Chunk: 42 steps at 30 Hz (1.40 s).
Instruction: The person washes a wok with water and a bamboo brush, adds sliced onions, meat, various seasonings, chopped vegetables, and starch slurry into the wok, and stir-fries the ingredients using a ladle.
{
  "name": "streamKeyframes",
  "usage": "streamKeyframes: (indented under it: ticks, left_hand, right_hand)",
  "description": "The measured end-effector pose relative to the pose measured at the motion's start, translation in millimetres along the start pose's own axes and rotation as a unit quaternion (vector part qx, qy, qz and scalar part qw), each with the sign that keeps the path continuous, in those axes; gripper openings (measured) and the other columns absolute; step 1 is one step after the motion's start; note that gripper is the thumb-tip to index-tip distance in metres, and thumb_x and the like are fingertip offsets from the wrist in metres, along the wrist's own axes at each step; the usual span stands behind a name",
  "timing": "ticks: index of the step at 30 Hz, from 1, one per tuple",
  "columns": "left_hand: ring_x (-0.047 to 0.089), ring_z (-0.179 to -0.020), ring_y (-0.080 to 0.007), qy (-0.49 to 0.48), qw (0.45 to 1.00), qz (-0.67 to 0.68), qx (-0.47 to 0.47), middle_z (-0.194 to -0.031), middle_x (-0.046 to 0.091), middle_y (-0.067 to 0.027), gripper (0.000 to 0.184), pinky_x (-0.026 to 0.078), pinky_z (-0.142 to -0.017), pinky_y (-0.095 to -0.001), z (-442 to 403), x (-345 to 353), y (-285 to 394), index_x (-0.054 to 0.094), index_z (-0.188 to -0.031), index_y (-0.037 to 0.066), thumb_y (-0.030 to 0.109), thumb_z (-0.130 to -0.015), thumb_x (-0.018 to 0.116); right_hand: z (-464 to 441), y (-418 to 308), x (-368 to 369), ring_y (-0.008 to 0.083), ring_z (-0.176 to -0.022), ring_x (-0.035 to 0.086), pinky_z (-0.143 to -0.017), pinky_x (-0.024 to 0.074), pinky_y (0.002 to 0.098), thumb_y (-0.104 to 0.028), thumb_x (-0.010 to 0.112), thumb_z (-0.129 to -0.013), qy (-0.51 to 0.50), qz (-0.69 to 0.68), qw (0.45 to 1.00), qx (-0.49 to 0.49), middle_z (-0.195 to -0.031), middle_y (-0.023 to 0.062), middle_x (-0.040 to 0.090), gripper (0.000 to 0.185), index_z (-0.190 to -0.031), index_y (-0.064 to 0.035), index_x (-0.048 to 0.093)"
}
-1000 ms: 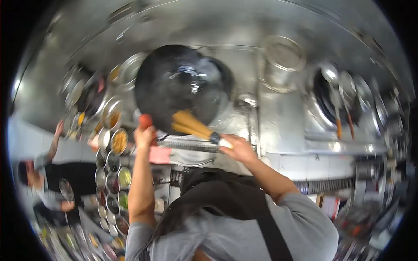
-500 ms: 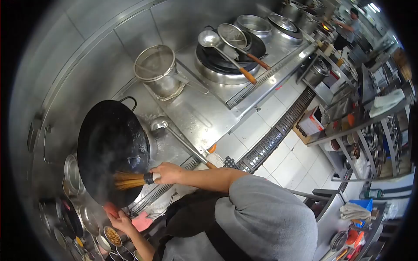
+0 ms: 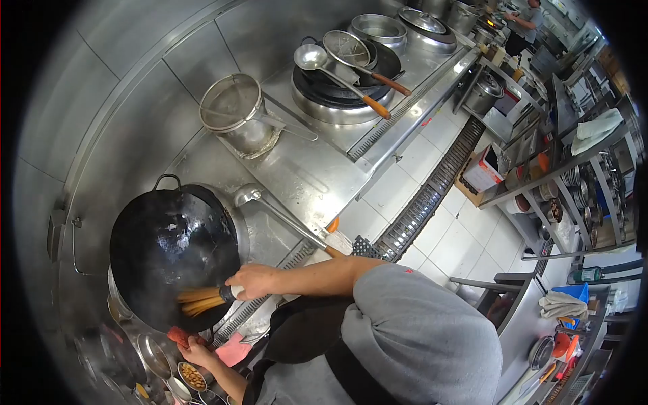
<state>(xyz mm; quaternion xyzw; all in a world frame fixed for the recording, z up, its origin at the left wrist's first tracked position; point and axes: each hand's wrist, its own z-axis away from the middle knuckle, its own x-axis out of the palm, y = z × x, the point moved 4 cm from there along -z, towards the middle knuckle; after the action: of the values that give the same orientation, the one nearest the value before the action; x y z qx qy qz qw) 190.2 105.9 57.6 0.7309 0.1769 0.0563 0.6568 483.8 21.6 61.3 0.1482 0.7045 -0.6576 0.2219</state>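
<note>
Tan-bristled, dark-banded brush (image 3: 201, 301): right hand (image 3: 253, 280) is gripping one end; long axis is running leftward inside the round black metal wok (image 3: 145, 236), bristle contact unclear. Left hand (image 3: 197, 352): is clutching crumpled red cloth (image 3: 179, 336) by the rim.

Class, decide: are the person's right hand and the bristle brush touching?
Touching: the head view shows the right hand closed around the handle end of the brush.

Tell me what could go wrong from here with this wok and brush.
The right hand grips the brush with its bristles inside the wok, which looks hazy; if the metal is hot, that bare hand could get burned. The left hand holds a red cloth by the wok's near edge; the cloth might slip, exposing skin. The ladle ends near the right forearm, so a wide sweep could knock it.
</note>
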Motion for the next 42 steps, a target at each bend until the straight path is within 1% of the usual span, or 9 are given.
streamKeyframes:
  ticks: [4, 8, 11, 14, 20, 26, 31, 37, 42]
  left_hand:
    - [0.04, -0.039, -0.0093, 0.005, 0.994, 0.015, -0.108, -0.056, 0.047, 0.0, 0.012, 0.03, -0.033, -0.0245, -10, -8, -10, 0.051, -0.083, 0.005, 0.006, -0.071, 0.055]
    - [0.043, -0.038, -0.0099, -0.006, 0.985, -0.008, -0.175, -0.058, 0.05, -0.0012, 0.013, 0.032, -0.031, -0.0252, -22, -20, -32, 0.053, -0.084, 0.008, 0.015, -0.074, 0.058]
    - [0.042, -0.037, -0.0134, 0.033, 0.96, -0.001, -0.277, -0.056, 0.05, -0.0033, 0.009, 0.032, -0.031, -0.0266, -30, -6, -39, 0.052, -0.076, 0.006, 0.013, -0.074, 0.055]
    - [0.046, -0.04, -0.0146, -0.017, 0.944, 0.074, -0.321, -0.057, 0.053, -0.0052, 0.008, 0.033, -0.035, -0.0299, -41, 8, -59, 0.059, -0.072, 0.003, 0.01, -0.071, 0.056]
    - [0.049, -0.048, -0.0137, -0.087, 0.947, 0.132, -0.281, -0.066, 0.054, -0.0066, 0.019, 0.042, -0.041, -0.0308, -60, 56, -146, 0.048, -0.092, 0.002, -0.001, -0.073, 0.049]
    - [0.05, -0.048, -0.0151, -0.126, 0.93, 0.122, -0.322, -0.068, 0.054, -0.0086, 0.026, 0.043, -0.039, -0.0328, -67, 55, -154, 0.042, -0.101, 0.003, 0.003, -0.077, 0.053]
    - [0.059, -0.101, -0.0323, -0.109, 0.96, -0.023, -0.258, -0.101, 0.063, -0.024, 0.062, 0.043, -0.088, -0.0358, -64, 8, -126, 0.055, -0.113, -0.006, 0.05, -0.091, 0.042]
    - [0.06, -0.093, -0.0414, -0.043, 0.919, -0.289, -0.265, -0.1, 0.061, -0.0274, 0.056, 0.047, -0.08, -0.0458, -14, -94, -164, 0.045, -0.118, -0.001, 0.033, -0.077, 0.063]
    - [0.061, -0.091, -0.0373, -0.02, 0.928, -0.358, -0.102, -0.1, 0.062, -0.0239, 0.054, 0.048, -0.081, -0.0457, 13, -119, -203, 0.049, -0.118, 0.004, 0.025, -0.071, 0.064]
  right_hand:
    - [10, 42, 0, 0.0293, -0.098, 0.061, -0.09, 0.0455, 0.0348, -0.034, 0.067, -0.073, -0.042, -0.114, 0.992, -0.042, -0.11, 0.0178, 0.062, 0.055, -0.121, -0.0098, 0.057]
    - [-8, 97, -110, 0.0259, -0.075, 0.063, -0.074, 0.0495, 0.0382, -0.035, 0.07, -0.074, 0.064, -0.089, 0.95, 0.292, -0.083, 0.0161, 0.067, 0.047, -0.112, -0.0079, 0.061]
    - [-43, 78, -179, 0.0201, -0.07, 0.064, -0.06, 0.0502, 0.0333, -0.027, 0.068, -0.078, 0.32, 0.233, 0.911, 0.115, -0.095, 0.0151, 0.067, 0.045, -0.114, -0.0033, 0.06]
    - [-63, 38, -195, 0.0187, -0.072, 0.063, -0.051, 0.0478, 0.0239, -0.023, 0.063, -0.084, 0.425, -0.165, 0.884, 0.103, -0.097, 0.0106, 0.063, 0.043, -0.121, -0.0023, 0.054]
    - [-153, -40, -157, 0.0235, -0.073, 0.062, -0.056, 0.0505, 0.0322, -0.014, 0.054, -0.09, 0.423, -0.239, 0.861, -0.149, -0.104, 0.0143, 0.059, 0.054, -0.138, -0.0048, 0.03]
    - [-247, 52, -21, 0.0175, -0.061, 0.059, -0.044, 0.0495, 0.0273, -0.018, 0.058, -0.088, 0.262, -0.277, 0.904, 0.194, -0.103, 0.0135, 0.058, 0.06, -0.139, -0.0068, 0.031]
    - [-225, 15, 38, 0.0167, -0.065, 0.06, -0.052, 0.0485, 0.0263, -0.016, 0.059, -0.086, 0.137, -0.14, 0.966, 0.166, -0.096, 0.0108, 0.062, 0.057, -0.137, -0.0039, 0.038]
    - [-197, 58, -4, 0.0284, -0.102, 0.061, -0.09, 0.0445, 0.0326, -0.027, 0.066, -0.078, -0.174, 0.125, 0.971, 0.103, -0.113, 0.0151, 0.062, 0.05, -0.127, -0.0192, 0.054]
    - [-223, 34, -119, 0.0382, -0.089, 0.06, -0.077, 0.0475, 0.0437, -0.023, 0.058, -0.085, 0.147, 0.502, 0.852, 0.027, -0.094, 0.0229, 0.063, 0.046, -0.128, -0.0102, 0.049]
